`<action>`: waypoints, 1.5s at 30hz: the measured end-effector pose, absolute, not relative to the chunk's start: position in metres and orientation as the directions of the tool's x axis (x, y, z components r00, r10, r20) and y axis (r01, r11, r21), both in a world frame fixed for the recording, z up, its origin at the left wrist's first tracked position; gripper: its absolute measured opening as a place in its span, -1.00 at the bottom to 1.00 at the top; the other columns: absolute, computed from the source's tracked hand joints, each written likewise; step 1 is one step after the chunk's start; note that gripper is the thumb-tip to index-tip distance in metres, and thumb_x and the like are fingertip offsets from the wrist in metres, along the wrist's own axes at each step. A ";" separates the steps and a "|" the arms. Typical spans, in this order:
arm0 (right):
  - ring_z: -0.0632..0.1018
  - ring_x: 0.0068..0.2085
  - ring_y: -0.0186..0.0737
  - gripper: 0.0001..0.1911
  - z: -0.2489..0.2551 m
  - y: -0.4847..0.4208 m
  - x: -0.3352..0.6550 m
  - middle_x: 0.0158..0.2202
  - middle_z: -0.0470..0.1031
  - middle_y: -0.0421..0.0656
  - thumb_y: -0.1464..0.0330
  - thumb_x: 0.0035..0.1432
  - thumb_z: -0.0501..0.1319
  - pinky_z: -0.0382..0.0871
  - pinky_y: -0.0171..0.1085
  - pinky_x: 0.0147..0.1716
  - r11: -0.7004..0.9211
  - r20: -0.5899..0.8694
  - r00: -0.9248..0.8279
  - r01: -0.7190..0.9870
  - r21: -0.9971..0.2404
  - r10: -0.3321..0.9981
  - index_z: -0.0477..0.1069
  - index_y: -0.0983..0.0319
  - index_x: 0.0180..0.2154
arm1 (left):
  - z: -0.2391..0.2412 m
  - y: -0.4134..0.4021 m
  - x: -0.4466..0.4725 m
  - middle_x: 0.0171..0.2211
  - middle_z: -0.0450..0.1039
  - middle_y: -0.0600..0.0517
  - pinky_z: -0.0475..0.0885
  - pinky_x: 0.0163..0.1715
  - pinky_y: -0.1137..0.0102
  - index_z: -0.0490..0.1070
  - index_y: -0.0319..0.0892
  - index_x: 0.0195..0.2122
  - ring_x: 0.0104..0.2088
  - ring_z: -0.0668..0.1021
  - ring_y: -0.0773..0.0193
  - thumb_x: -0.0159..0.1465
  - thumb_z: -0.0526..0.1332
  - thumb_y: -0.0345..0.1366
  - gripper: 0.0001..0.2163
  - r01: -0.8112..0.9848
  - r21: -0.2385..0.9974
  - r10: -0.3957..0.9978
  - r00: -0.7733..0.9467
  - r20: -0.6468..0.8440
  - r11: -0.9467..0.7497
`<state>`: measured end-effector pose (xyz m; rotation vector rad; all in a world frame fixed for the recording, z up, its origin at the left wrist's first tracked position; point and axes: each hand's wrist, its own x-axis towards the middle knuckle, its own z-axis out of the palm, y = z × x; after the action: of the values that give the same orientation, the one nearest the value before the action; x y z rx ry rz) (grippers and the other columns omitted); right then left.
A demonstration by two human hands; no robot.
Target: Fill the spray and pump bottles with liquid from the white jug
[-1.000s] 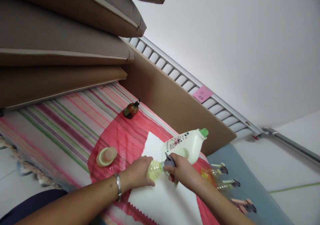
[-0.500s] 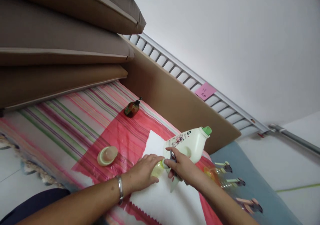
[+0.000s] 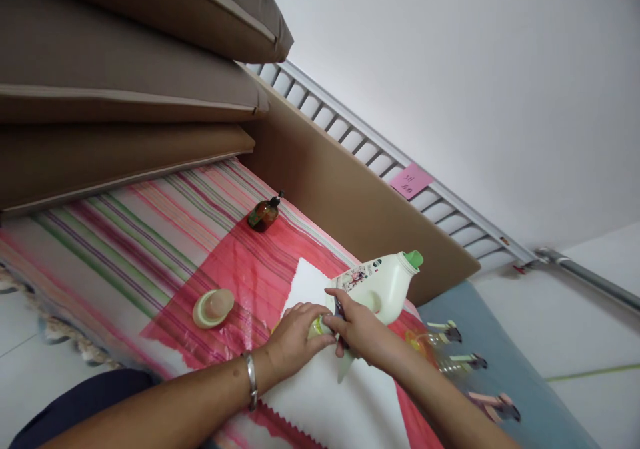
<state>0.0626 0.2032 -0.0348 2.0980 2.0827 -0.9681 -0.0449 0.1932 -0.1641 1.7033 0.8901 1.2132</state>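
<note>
My left hand [image 3: 295,339] is wrapped round a small pale yellow spray bottle [image 3: 315,328] lying on a white cloth [image 3: 333,396]. My right hand [image 3: 357,329] grips the grey spray head [image 3: 341,310] at the bottle's neck, fingers closed. Just behind both hands stands a cream detergent jug [image 3: 377,286] with a green cap. A silver bangle [image 3: 251,381] circles my left wrist.
A brown pump bottle [image 3: 264,213] and a pale green lid [image 3: 213,307] rest on the red plastic sheet [image 3: 235,269] over a striped cover. More spray bottles [image 3: 453,362] lie at the right on blue fabric. Brown cushions [image 3: 125,82] are stacked at the left, with a cardboard panel [image 3: 350,216] behind.
My left hand has slid further over the spray bottle, covering most of it. My right hand has shifted slightly on the spray head. The view has drifted a little.
</note>
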 end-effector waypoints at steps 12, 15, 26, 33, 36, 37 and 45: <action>0.46 0.02 -0.13 -0.60 -0.022 0.179 0.119 0.11 0.33 -0.05 0.44 0.24 -0.07 0.43 -0.14 -0.08 0.571 0.074 -0.567 0.816 -0.084 0.821 0.31 0.07 0.04 | -0.168 0.197 -0.047 -0.08 0.46 -0.02 0.30 0.03 0.27 0.39 -0.09 -0.04 -0.04 0.44 0.15 0.21 0.21 -0.11 -0.68 0.006 0.921 0.893 0.249 0.375 -0.389; 0.42 0.07 -0.12 -0.51 -0.027 0.171 0.123 0.17 0.27 -0.01 0.57 0.17 -0.08 0.45 -0.12 -0.08 0.745 0.057 -0.752 0.659 0.106 0.657 0.28 0.10 0.07 | -0.169 0.196 -0.046 -0.07 0.45 -0.04 0.30 0.02 0.24 0.38 -0.12 -0.04 -0.05 0.44 0.14 0.23 0.19 -0.12 -0.68 0.043 0.910 0.885 0.253 0.390 -0.413; 0.51 -0.09 -0.07 -0.63 -0.019 0.178 0.103 0.03 0.40 0.11 0.55 0.25 -0.11 0.51 -0.09 -0.21 0.793 -0.036 -0.817 0.546 0.272 0.575 0.30 0.25 0.02 | -0.165 0.193 -0.047 0.01 0.41 -0.04 0.26 0.08 0.21 0.28 -0.13 0.05 0.04 0.39 0.15 0.26 0.16 -0.23 -0.67 0.103 0.882 0.862 0.289 0.416 -0.460; 0.51 -0.17 -0.11 -0.76 -0.018 0.185 0.099 -0.15 0.46 0.03 0.45 0.29 -0.04 0.49 -0.14 -0.22 0.771 -0.050 -0.772 0.625 0.118 0.634 0.32 0.26 -0.08 | -0.165 0.192 -0.049 0.04 0.37 -0.10 0.23 0.09 0.14 0.23 -0.15 0.08 0.06 0.37 0.10 0.29 0.08 -0.28 -0.67 0.097 0.868 0.837 0.335 0.433 -0.487; 0.51 -0.25 -0.13 -0.80 -0.018 0.186 0.096 -0.23 0.45 -0.02 0.42 0.28 -0.01 0.48 -0.15 -0.27 0.735 -0.087 -0.730 0.670 0.106 0.678 0.34 0.23 -0.12 | -0.167 0.191 -0.046 0.02 0.37 -0.12 0.28 0.04 0.15 0.22 -0.17 0.06 0.02 0.40 0.07 0.20 0.22 -0.17 -0.57 0.050 0.893 0.867 0.271 0.418 -0.447; 0.51 -0.27 -0.14 -0.81 -0.018 0.185 0.094 -0.25 0.45 -0.04 0.42 0.28 0.01 0.47 -0.16 -0.29 0.722 -0.102 -0.715 0.684 0.106 0.692 0.35 0.23 -0.13 | -0.167 0.192 -0.044 -0.02 0.39 -0.10 0.31 0.00 0.18 0.24 -0.16 0.03 -0.03 0.42 0.08 0.15 0.26 -0.14 -0.55 0.026 0.905 0.882 0.241 0.406 -0.424; 0.51 -0.26 -0.16 -0.80 -0.018 0.187 0.085 -0.26 0.46 -0.12 0.38 0.25 0.10 0.43 -0.20 -0.27 0.643 -0.072 -0.640 0.765 0.042 0.765 0.34 0.16 -0.08 | -0.171 0.203 -0.037 -0.25 0.46 0.04 0.33 -0.09 0.34 0.42 -0.12 -0.22 -0.16 0.46 0.21 0.21 0.23 -0.20 -0.84 -0.107 0.890 0.868 0.200 0.455 -0.442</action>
<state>0.0848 0.1869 -0.0177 1.2931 2.7721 0.0115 -0.0369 0.2034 -0.1705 1.5922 0.7396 1.3888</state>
